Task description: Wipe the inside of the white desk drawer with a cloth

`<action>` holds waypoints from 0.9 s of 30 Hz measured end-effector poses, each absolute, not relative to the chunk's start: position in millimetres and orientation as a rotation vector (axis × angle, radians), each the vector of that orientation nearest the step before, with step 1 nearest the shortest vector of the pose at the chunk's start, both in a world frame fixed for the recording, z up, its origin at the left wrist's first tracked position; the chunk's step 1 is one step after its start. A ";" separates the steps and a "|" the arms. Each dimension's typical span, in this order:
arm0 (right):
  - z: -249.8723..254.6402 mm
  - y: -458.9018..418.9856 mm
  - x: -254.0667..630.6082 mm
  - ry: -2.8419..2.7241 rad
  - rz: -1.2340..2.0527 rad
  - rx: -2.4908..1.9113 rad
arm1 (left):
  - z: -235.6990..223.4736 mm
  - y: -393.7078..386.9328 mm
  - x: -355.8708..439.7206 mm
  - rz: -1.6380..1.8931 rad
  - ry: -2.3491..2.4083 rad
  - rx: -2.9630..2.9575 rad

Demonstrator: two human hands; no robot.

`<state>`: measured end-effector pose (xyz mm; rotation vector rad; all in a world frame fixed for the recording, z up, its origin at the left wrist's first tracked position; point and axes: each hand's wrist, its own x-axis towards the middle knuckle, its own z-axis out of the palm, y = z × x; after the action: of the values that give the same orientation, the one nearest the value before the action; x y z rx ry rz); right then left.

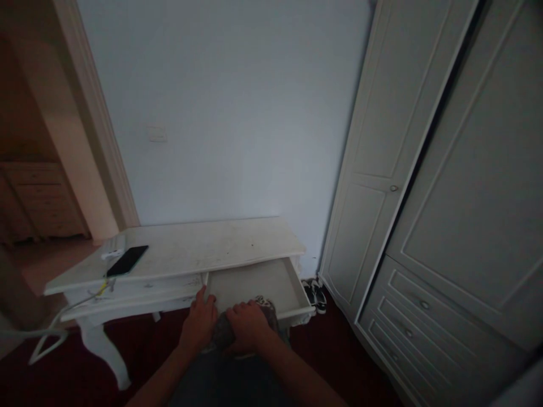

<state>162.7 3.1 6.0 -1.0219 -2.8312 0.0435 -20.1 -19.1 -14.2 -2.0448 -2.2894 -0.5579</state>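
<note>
Two bare hands are at work at the lower centre of the frame, at the front of a pulled-out drawer (258, 280) in a white table (212, 243). The right hand (248, 323) grasps a dark, patterned bundle (270, 317), its fingers bent over the top; the bundle is located at the drawer's front, between the forearms. The left hand (199, 319) is up against the drawer's left side, fingertips touching the edge; owing to poor light and overlap, its grip there cannot be determined. The visible floor of the drawer is pale and bare.

On the tabletop, left of centre, a black phone (127, 261) lies flat near the front edge, with a small white item (112, 254) just beside it. A white cable (80, 301) with a yellow section runs from near the phone toward the left edge of the frame. Black-and-white shoes (314, 296) rest on the dark red carpet (331, 356), right of the drawer. A pale wardrobe (377, 152) occupies the right side of the frame. One wall switch (157, 134) is noted at upper left.
</note>
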 end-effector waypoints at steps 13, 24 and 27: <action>38.2 36.2 315.4 -2.807 0.231 -1.372 | -12.1 -16.7 -16.4 -0.443 -2.227 -2.097; 12.0 10.2 175.2 -2.885 0.061 -1.067 | -6.3 -21.5 -15.8 -0.400 -2.289 -2.055; 9.1 5.0 166.2 -2.840 0.055 -1.044 | -3.8 -22.3 -16.2 -0.396 -2.325 -2.075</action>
<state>166.2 5.0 9.1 -1.0438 -2.8401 0.0547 -16.2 -22.3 -3.8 -2.0752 -2.3252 -0.3962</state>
